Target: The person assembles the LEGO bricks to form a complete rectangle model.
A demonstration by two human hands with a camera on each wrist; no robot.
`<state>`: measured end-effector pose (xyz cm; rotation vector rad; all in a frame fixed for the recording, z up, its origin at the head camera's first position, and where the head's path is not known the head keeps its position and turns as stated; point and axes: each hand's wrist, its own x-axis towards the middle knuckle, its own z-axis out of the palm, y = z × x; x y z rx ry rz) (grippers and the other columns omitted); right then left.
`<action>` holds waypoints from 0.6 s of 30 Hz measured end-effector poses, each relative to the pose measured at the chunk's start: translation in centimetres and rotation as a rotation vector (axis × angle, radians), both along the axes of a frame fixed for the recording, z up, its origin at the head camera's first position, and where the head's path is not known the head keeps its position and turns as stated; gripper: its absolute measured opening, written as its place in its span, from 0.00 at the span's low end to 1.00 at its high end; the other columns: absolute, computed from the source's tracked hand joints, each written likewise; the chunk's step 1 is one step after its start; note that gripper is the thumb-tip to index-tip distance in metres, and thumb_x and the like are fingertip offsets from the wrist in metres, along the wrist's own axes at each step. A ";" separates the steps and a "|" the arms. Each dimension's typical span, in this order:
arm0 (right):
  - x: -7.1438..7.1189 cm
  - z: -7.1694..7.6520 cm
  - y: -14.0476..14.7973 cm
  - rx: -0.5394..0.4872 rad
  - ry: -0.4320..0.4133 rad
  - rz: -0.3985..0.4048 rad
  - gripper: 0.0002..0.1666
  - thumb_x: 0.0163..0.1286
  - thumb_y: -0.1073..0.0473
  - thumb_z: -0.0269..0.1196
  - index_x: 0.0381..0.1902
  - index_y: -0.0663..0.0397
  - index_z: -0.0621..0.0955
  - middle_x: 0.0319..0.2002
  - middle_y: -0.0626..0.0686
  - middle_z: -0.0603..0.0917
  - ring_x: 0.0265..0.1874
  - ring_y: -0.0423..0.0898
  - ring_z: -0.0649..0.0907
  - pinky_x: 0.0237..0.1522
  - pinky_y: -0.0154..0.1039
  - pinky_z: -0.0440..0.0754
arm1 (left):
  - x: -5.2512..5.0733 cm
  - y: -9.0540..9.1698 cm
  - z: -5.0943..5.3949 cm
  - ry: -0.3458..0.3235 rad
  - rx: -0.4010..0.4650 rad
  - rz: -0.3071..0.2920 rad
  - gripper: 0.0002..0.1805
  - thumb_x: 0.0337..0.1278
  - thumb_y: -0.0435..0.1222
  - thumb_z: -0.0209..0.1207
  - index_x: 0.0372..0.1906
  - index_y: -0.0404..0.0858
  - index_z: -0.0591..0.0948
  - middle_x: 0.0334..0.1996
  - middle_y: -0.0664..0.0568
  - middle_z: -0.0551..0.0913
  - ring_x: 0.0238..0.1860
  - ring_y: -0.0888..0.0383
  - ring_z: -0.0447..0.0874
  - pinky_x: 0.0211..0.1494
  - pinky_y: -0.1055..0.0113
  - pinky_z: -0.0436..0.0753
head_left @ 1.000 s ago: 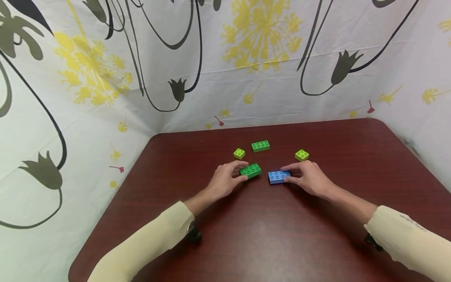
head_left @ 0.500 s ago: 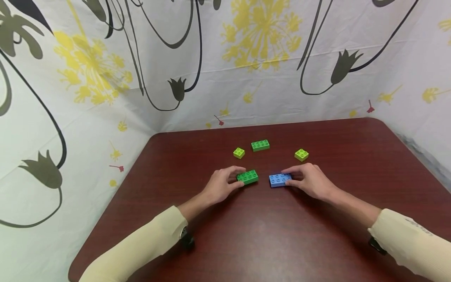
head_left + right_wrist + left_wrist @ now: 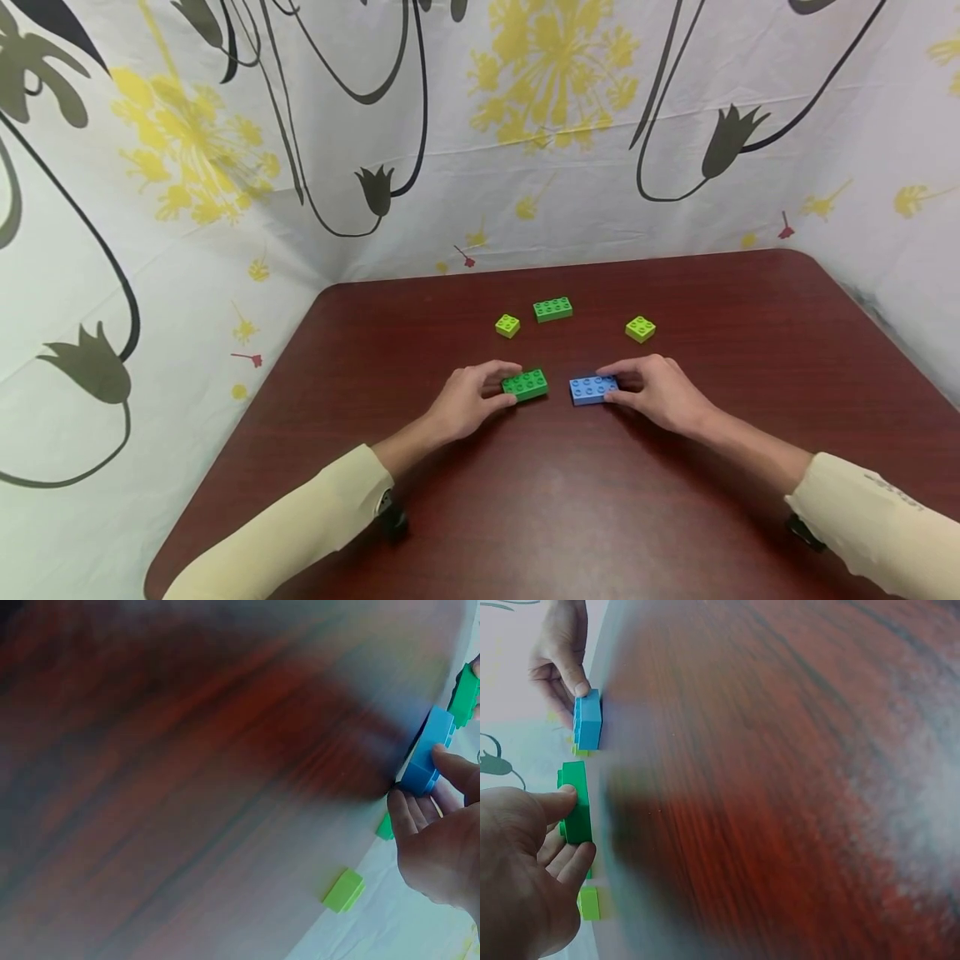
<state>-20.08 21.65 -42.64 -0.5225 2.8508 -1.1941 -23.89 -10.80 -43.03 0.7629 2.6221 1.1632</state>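
My left hand pinches a green toy building brick between thumb and fingers, at the brick's left end. To its right, across a small gap, lies a blue brick of the same long shape. The right hand pinches that one by its right end. In the left wrist view the thumb presses the near long side of the green brick, with fingers on the far side. The right wrist view has the thumb on the blue brick and fingertips beneath its end. Both bricks have their studs up.
Beyond the hands, a second green brick lies on the dark red-brown table. Small lime-green bricks lie on either side of it, one at left and one at right. A patterned cloth hangs behind the table.
Both hands have drawn their bricks a little toward me. The green brick has also shifted slightly left and turned straighter. The other bricks have stayed put.
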 end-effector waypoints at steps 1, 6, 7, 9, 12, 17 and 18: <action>0.1 0.0 -0.1 -0.001 0.000 0.000 0.22 0.69 0.65 0.74 0.60 0.62 0.87 0.57 0.67 0.87 0.54 0.60 0.89 0.54 0.57 0.87 | 0.0 0.0 0.0 -0.002 0.002 -0.004 0.25 0.71 0.37 0.69 0.70 0.43 0.81 0.65 0.55 0.84 0.63 0.58 0.85 0.65 0.62 0.82; 0.5 0.0 -0.3 -0.008 0.003 0.002 0.22 0.68 0.66 0.75 0.59 0.61 0.87 0.57 0.66 0.87 0.54 0.59 0.89 0.54 0.57 0.86 | 0.2 0.1 -0.1 -0.003 0.008 -0.024 0.25 0.71 0.36 0.69 0.70 0.43 0.81 0.65 0.56 0.84 0.62 0.59 0.85 0.64 0.63 0.83; 0.5 0.0 -0.4 -0.008 0.004 0.004 0.22 0.68 0.66 0.75 0.59 0.61 0.87 0.57 0.66 0.87 0.54 0.59 0.89 0.55 0.57 0.86 | 0.3 0.1 -0.1 -0.002 0.008 -0.026 0.25 0.71 0.36 0.69 0.70 0.43 0.81 0.65 0.56 0.84 0.62 0.59 0.85 0.64 0.63 0.83; 0.7 -0.1 -0.5 -0.005 0.008 0.004 0.22 0.68 0.65 0.75 0.59 0.61 0.88 0.57 0.65 0.87 0.54 0.59 0.89 0.55 0.58 0.86 | 0.3 0.2 -0.2 0.000 0.006 -0.033 0.26 0.70 0.36 0.69 0.70 0.43 0.81 0.65 0.56 0.84 0.62 0.59 0.85 0.64 0.63 0.83; 0.8 -0.2 -0.6 -0.002 0.024 0.002 0.22 0.67 0.65 0.76 0.59 0.61 0.88 0.57 0.65 0.87 0.54 0.59 0.89 0.55 0.57 0.86 | 0.4 0.3 -0.2 0.000 0.006 -0.041 0.25 0.70 0.36 0.69 0.70 0.44 0.81 0.65 0.55 0.84 0.61 0.59 0.86 0.64 0.63 0.83; 1.0 -0.3 -0.8 0.002 0.048 0.001 0.22 0.67 0.65 0.76 0.58 0.60 0.88 0.56 0.63 0.88 0.54 0.58 0.89 0.53 0.57 0.87 | 0.5 0.5 -0.2 -0.001 0.005 -0.056 0.25 0.70 0.35 0.69 0.70 0.45 0.81 0.65 0.55 0.84 0.60 0.59 0.86 0.63 0.64 0.83; 1.1 -0.2 -0.8 0.004 0.050 0.001 0.22 0.67 0.65 0.76 0.58 0.59 0.88 0.56 0.63 0.88 0.54 0.58 0.89 0.53 0.57 0.87 | 0.5 0.5 -0.2 -0.002 0.004 -0.059 0.25 0.70 0.35 0.69 0.70 0.45 0.81 0.65 0.56 0.84 0.60 0.60 0.86 0.63 0.64 0.83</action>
